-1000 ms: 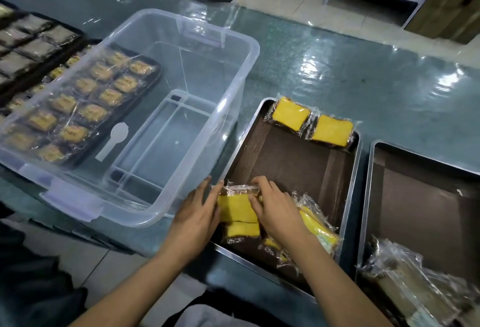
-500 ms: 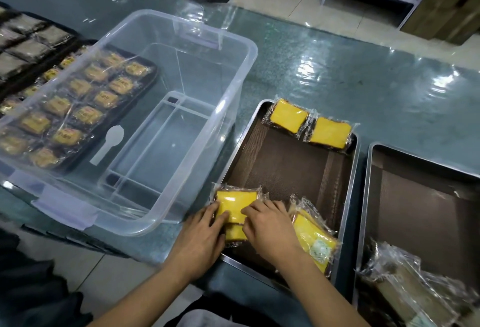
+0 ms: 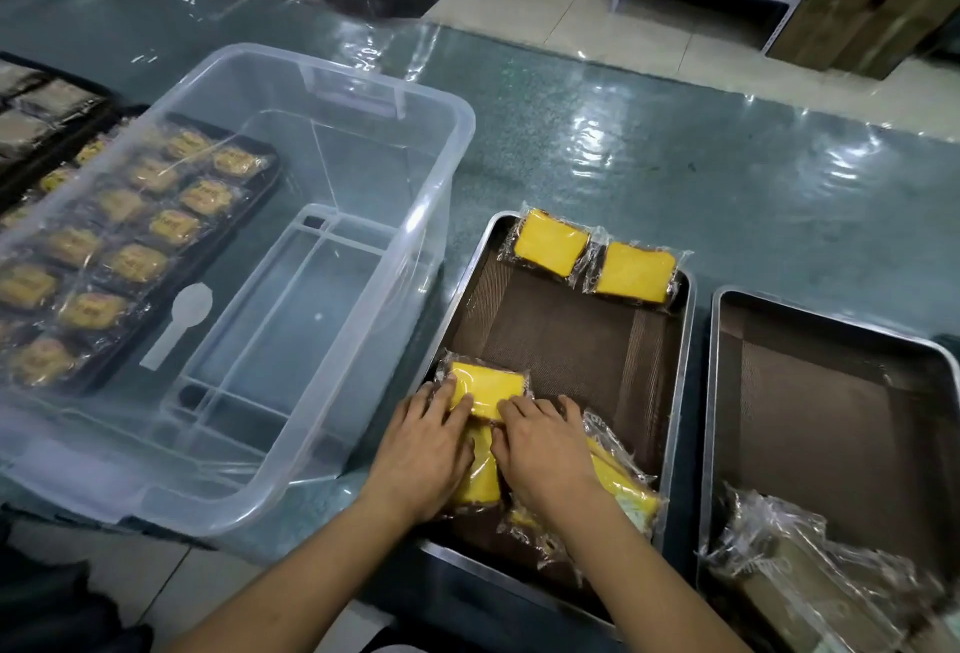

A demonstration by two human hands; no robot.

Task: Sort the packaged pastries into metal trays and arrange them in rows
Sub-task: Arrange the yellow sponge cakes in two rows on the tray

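- Metal tray [image 3: 680, 366] with a brown liner is seen at centre on a green glossy table [image 3: 649, 143]; the task's yellow packaged pastries are in it.
- Two wrapped yellow pastries are laid side by side along the far edge: far-left pastry [image 3: 550, 243] and far-right pastry [image 3: 635, 272], wrappers touching or nearly so.
- Left hand [image 3: 423, 450] is laid palm-down, fingers spread flat, over the near-left corner of the tray; its fingertips are pressed on a wrapped pastry [image 3: 491, 387] lying flat at the left wall.
- Right hand [image 3: 548, 447] is likewise flat, fingers loosely spread, fingertips touching the near edge of the same pastry (no closed grip is seen on either hand).
- Another yellow pastry [image 3: 480, 478] is seen between the two hands, partly covered by them.
- More wrapped yellow pieces [image 3: 626, 489] are bunched beside and under the right wrist, at the near-right of the tray (count cannot be told).
- Second metal tray [image 3: 727, 424] is placed just to the right; a crumpled pile of clear-wrapped packets [image 3: 810, 574] is heaped at its near end, contents blurred.
- Clear plastic bin [image 3: 447, 195] is set to the left of the centre tray, nothing visible inside it.
- Dark tray [image 3: 265, 185] filled with rows of wrapped golden pastries [image 3: 135, 263] is seen through the bin wall, at far left.
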